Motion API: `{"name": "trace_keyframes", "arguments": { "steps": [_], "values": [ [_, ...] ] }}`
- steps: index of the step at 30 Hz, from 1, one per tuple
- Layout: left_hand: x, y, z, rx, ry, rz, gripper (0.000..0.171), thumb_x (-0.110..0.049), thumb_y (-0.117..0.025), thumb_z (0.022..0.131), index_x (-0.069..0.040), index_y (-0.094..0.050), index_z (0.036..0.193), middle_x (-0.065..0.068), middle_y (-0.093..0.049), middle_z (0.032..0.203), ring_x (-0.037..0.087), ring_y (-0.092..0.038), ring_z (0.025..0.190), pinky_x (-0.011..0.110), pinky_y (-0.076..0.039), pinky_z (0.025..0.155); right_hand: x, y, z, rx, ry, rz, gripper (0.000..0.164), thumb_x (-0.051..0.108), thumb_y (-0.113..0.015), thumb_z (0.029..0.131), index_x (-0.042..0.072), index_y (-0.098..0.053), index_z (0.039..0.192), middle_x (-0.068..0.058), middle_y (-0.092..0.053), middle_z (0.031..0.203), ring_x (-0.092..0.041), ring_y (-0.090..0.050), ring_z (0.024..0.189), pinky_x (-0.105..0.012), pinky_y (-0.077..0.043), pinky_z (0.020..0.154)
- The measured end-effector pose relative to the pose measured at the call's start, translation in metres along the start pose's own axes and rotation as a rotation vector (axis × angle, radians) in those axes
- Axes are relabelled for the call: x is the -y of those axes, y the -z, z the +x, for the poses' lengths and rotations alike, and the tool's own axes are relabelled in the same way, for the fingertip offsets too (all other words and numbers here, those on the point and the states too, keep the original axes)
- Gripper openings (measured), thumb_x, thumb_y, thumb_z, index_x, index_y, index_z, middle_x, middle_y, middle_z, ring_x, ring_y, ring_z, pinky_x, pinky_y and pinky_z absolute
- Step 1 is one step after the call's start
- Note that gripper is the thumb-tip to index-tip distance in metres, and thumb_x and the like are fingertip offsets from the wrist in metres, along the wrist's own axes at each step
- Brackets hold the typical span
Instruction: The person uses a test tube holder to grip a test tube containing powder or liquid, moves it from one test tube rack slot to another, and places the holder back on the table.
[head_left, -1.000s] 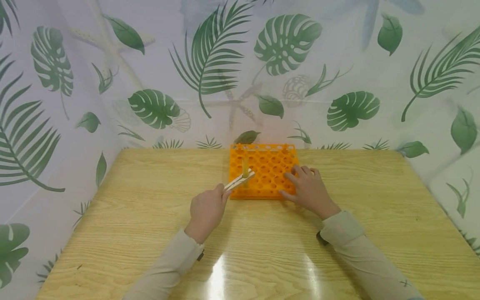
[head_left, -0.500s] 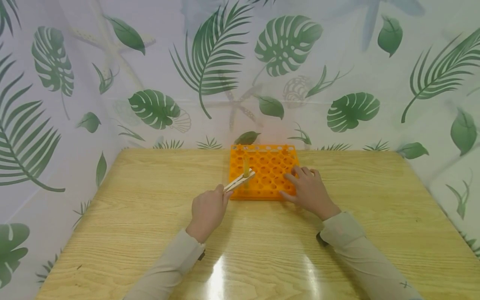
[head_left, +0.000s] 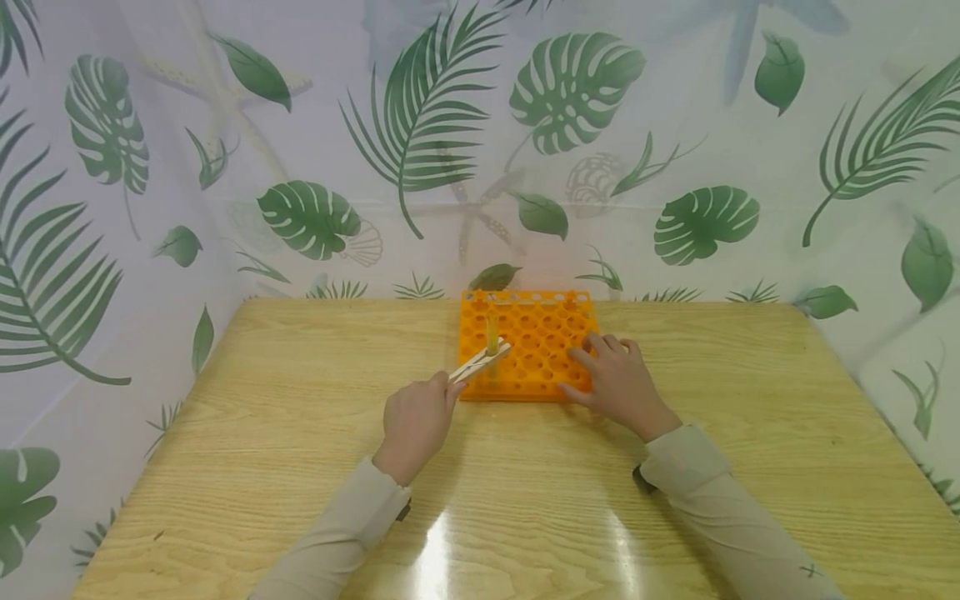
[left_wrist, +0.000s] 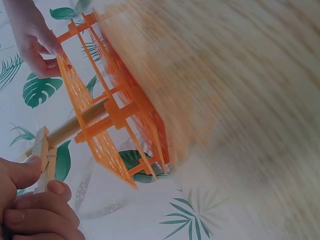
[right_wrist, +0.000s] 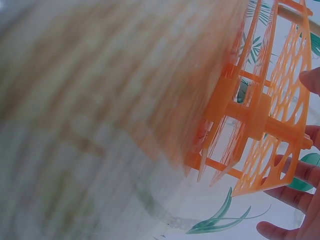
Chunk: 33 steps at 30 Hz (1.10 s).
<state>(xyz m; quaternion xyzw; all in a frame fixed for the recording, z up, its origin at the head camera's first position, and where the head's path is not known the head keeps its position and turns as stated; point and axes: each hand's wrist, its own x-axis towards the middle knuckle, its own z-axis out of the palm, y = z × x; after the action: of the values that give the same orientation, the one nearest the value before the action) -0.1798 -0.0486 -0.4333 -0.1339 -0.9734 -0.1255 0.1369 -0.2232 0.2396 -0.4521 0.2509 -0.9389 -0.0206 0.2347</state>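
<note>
Gripping wooden test-tube clamp (head_left: pixel 472 367) in left hand (head_left: pixel 416 423), clipped round yellow test tube (head_left: pixel 492 332) in left side of orange tube rack (head_left: pixel 525 391); resting right hand (head_left: pixel 621 385), fingers spread, on right edge.

left hand (head_left: pixel 417 423): pinching, thumb against curled fingers | right hand (head_left: pixel 622 386): fingers spread | hands apart

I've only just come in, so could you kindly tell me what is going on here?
A person's left hand holds a wooden clip that grips a yellowish tube. The tube's lower part is inside an orange rack on the table, towards the rack's left side. The right hand rests its fingers at the rack's right edge.
</note>
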Motion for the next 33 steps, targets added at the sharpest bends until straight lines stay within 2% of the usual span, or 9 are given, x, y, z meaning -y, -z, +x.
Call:
{"name": "trace_keyframes", "arguments": {
  "steps": [6,18,33],
  "values": [
    [0.0001,-0.0001,0.0008,0.004,0.005,-0.017,0.036,-0.038,-0.052,0.095,-0.008,-0.059,0.076,-0.004,-0.028,0.045,0.008,-0.021,0.036,0.018,-0.015,0.034,-0.0003,-0.0008,-0.0002,0.013,-0.007,0.007,0.050,0.054,-0.068,0.076,0.012,-0.064,0.103,-0.012,-0.057,0.095,-0.031,-0.056,0.088,-0.054,-0.046,0.079],
    [0.0005,0.0003,0.0016,0.002,-0.009,-0.020,0.038,-0.037,-0.051,0.095,-0.009,-0.052,0.069,-0.004,-0.026,0.047,0.008,-0.021,0.037,0.018,-0.015,0.035,-0.0009,-0.0010,-0.0004,-0.012,0.008,0.005,0.050,0.054,-0.069,0.074,0.012,-0.064,0.102,-0.012,-0.057,0.094,-0.032,-0.057,0.087,-0.054,-0.046,0.077],
    [-0.0012,0.0026,0.0021,-0.005,-0.016,-0.010,0.038,-0.036,-0.053,0.094,-0.008,-0.054,0.069,-0.003,-0.029,0.046,0.008,-0.022,0.037,0.017,-0.016,0.035,-0.0014,-0.0014,-0.0001,-0.032,0.018,0.016,0.048,0.052,-0.070,0.075,0.011,-0.063,0.099,-0.012,-0.057,0.094,-0.032,-0.057,0.086,-0.054,-0.047,0.077]
  ]
}}
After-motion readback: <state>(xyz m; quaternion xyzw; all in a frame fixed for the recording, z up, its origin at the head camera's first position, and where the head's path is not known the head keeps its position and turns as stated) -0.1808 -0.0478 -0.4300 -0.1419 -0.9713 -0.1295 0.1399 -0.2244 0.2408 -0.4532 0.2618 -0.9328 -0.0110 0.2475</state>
